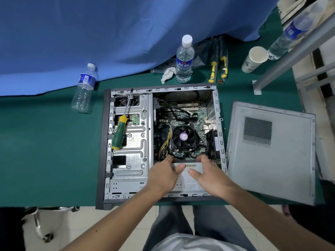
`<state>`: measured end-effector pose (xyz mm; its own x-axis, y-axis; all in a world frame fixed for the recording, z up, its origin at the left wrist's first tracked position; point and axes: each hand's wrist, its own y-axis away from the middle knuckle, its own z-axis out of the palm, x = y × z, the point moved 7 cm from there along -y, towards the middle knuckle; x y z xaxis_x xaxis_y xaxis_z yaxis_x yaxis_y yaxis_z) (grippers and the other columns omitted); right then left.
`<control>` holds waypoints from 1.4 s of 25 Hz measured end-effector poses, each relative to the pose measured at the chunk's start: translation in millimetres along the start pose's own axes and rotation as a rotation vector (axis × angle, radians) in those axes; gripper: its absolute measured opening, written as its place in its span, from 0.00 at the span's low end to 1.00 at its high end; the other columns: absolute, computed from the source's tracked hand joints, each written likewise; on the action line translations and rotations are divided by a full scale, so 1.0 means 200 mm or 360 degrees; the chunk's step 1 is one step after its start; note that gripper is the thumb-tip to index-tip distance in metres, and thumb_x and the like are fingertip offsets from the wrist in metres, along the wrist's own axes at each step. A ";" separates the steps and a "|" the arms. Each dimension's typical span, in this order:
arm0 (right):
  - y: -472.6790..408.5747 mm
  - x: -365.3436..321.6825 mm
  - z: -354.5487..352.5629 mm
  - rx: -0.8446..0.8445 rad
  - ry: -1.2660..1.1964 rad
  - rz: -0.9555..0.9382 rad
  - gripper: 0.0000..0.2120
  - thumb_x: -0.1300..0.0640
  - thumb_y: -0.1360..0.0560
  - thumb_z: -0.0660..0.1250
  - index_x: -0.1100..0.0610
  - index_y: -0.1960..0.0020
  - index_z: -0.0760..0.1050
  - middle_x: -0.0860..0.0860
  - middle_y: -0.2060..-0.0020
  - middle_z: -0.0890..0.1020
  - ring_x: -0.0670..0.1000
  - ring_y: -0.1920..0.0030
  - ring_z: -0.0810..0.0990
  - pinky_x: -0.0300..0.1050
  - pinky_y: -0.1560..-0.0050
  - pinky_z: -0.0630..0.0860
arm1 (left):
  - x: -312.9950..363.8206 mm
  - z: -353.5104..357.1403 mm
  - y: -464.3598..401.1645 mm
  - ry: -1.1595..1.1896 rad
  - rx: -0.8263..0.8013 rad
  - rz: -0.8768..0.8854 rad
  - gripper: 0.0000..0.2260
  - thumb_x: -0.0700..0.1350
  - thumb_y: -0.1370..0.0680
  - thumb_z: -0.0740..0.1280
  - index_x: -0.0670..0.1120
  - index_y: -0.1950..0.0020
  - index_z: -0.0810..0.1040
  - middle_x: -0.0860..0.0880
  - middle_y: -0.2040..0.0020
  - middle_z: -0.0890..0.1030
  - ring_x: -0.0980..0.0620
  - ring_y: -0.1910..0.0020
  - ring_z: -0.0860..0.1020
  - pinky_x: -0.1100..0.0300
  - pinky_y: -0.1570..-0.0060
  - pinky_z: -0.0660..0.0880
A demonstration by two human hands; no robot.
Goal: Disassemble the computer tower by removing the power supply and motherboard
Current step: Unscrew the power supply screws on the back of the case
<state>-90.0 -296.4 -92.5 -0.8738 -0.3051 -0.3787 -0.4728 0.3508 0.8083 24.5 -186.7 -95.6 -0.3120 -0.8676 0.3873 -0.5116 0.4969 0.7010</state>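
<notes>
PSU (188,178) in tower (107,142), both hands

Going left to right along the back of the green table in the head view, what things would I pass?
Empty plastic bottle lying tilted → crumpled white tissue → upright water bottle → yellow-and-black tools → paper cup → another water bottle at the far right.
</notes>
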 end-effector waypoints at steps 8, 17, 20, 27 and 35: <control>-0.02 -0.04 -0.04 0.0187 0.0042 0.0034 0.26 0.34 0.21 0.54 0.51 0.33 0.62 0.56 0.44 0.77 0.58 0.48 0.79 0.54 0.45 0.75 | 0.03 -0.04 -0.03 -0.0064 0.0022 -0.0034 0.23 0.62 0.19 0.56 0.46 0.35 0.71 0.51 0.53 0.80 0.47 0.48 0.79 0.57 0.53 0.70; 0.08 -0.28 -0.07 0.0300 0.1002 -0.0821 0.50 0.30 0.31 0.66 0.59 0.22 0.52 0.54 0.27 0.58 0.56 0.26 0.53 0.52 0.25 0.53 | 0.05 -0.12 -0.07 -0.0116 0.0143 -0.0089 0.23 0.65 0.21 0.57 0.47 0.42 0.71 0.51 0.60 0.77 0.45 0.53 0.79 0.57 0.60 0.67; -0.01 -0.31 -0.08 0.0068 0.1060 -0.0969 0.52 0.31 0.30 0.66 0.61 0.21 0.47 0.55 0.26 0.60 0.55 0.26 0.57 0.49 0.24 0.54 | 0.08 -0.16 -0.09 -0.0176 0.0206 -0.0043 0.22 0.65 0.22 0.59 0.46 0.44 0.70 0.46 0.52 0.80 0.45 0.51 0.79 0.56 0.59 0.69; -0.17 -0.34 -0.18 -0.0228 0.0997 -0.0933 0.52 0.29 0.29 0.63 0.60 0.20 0.44 0.53 0.22 0.55 0.53 0.26 0.56 0.50 0.25 0.59 | 0.04 -0.23 -0.11 -0.0166 -0.0231 0.0235 0.48 0.54 0.33 0.79 0.46 0.22 0.55 0.48 0.30 0.65 0.49 0.35 0.70 0.62 0.42 0.66; -0.25 -0.41 -0.09 -0.0122 0.1425 -0.0935 0.57 0.27 0.36 0.68 0.63 0.23 0.52 0.57 0.31 0.66 0.58 0.34 0.66 0.56 0.34 0.69 | 0.05 -0.24 -0.16 -0.0296 -0.0166 0.0341 0.46 0.49 0.32 0.79 0.44 0.22 0.55 0.45 0.28 0.68 0.45 0.32 0.70 0.55 0.35 0.69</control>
<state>7.0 -305.2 -94.9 -0.0960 -0.9568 -0.2744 -0.7563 -0.1092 0.6451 76.2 -212.9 -85.1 -0.5501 -0.7198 0.4233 -0.3363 0.6550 0.6767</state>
